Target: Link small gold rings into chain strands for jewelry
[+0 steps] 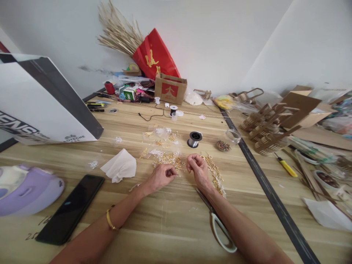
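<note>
My left hand [162, 176] is closed in a pinch at the near edge of a pile of gold and clear beads [167, 159]. A tiny shiny bit shows by its fingertips, too small to name. Just to the right, my right hand [198, 169] has thumb and fingers pressed together, and whatever they hold cannot be made out. Strands of gold and clear beads [216, 174] lie beside the right hand. Partly under my right forearm are scissors [220, 229] with white handles. A spool of clear thread [195, 139] stands beyond the hands.
On the left are a black phone [71, 209], a crumpled tissue [120, 167], a lilac device [30, 190] and a large box [46, 102]. To the right lie a jar [233, 136], a yellow cutter [287, 167] and small woven baskets [264, 128]. Bags [171, 90] stand at the back.
</note>
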The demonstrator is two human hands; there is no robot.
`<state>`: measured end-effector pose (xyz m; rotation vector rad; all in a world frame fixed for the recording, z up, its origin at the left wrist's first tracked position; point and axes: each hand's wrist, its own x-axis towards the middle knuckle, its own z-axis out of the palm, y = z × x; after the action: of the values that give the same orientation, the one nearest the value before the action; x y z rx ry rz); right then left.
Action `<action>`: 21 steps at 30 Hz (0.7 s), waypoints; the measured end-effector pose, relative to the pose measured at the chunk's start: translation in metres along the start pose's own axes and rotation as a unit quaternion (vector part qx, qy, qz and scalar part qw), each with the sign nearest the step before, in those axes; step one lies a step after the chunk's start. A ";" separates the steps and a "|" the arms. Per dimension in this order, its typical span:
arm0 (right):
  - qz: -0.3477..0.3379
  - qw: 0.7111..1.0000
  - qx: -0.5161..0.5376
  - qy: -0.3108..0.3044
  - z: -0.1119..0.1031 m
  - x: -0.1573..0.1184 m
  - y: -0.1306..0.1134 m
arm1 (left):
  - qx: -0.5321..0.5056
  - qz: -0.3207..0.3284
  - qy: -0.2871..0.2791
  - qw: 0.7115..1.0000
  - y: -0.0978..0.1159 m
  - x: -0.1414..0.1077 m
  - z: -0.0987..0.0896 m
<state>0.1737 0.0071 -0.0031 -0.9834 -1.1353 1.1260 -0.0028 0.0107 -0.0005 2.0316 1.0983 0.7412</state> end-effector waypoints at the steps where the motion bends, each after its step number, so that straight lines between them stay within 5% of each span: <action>1: 0.000 1.000 -0.003 0.001 0.000 0.000 0.000 | -0.003 -0.003 -0.004 1.000 -0.002 0.000 0.001; 6: -0.002 1.000 -0.006 0.001 0.001 0.000 -0.002 | -0.005 -0.001 -0.009 1.000 -0.006 0.000 0.003; 21: 0.000 1.000 0.002 -0.004 0.001 0.000 -0.002 | 0.205 0.071 -0.046 0.975 0.010 -0.005 0.001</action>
<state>0.1731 0.0070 -0.0009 -0.9767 -1.1399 1.1325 -0.0002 0.0022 0.0063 2.4873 1.1314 0.5103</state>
